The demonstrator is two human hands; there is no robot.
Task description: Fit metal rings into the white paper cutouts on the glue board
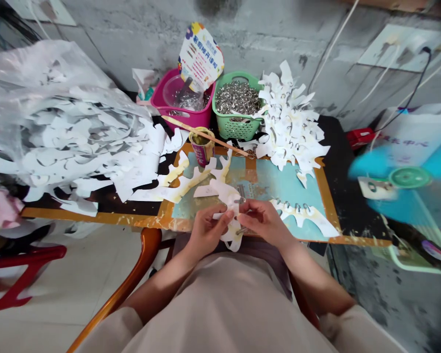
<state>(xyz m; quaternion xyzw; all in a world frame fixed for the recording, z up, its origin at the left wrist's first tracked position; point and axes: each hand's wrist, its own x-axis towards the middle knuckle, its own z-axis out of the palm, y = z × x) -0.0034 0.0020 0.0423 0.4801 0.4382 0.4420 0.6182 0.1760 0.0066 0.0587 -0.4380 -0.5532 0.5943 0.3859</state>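
My left hand [209, 231] and my right hand [262, 220] are held together over the near edge of a painted work board [290, 196]. Both pinch a white paper cutout [226, 192], and a small metal ring [241, 200] shows at its edge by my right fingertips. Just beyond my hands lie a long cream-stained paper cutout [182, 184] and a white cutout strip with metal rings [303, 215]. A stained paper can [202, 147] stands at the far left of the board, with a thin wooden stick [206, 136] across it.
A green basket of metal rings [237, 100] and a pink basket [180, 100] stand behind the board. White cutouts are heaped at back right [288, 117] and under clear plastic at left [59, 122]. A blurred teal fan [393, 176] stands right; a concrete wall rises behind.
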